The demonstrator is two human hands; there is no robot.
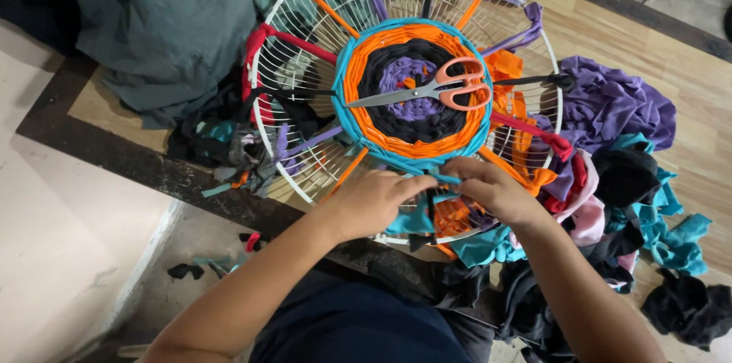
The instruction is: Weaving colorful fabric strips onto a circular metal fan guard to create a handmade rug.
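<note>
Seen from above the head: both forearms reaching up from the bottom edge, converging at about 6 o'clock on a white wire frame (pixel 271 27), round like a fan guard, lying flat on a wooden table (pixel 648 50).

Left hand (pixel 371 203), palm down, wrist straight, fingers curled and bunched toward 3 o'clock, pinching a teal fabric strip (pixel 450 178) at the frame's lower rim. Right hand (pixel 492 189), also palm down, knuckles raised, fingertips pointing to 9 o'clock, closed on the same strip just beside the left fingertips. Both hands nearly touching, thumbs hidden beneath.

At the frame's centre, a round woven mat (pixel 415 92): purple core, black ring, orange ring, teal outer band. Resting across it, orange-handled scissors (pixel 438 88), blades shut and pointing to 9 o'clock, handles at 3 o'clock. Strips in orange, red and purple tied out to the rim like spokes.

At 10 o'clock of the frame, a heap of grey-green cloth (pixel 164 24). At 3 to 4 o'clock, a jumble of purple, teal, pink and black scraps (pixel 625 142).
</note>
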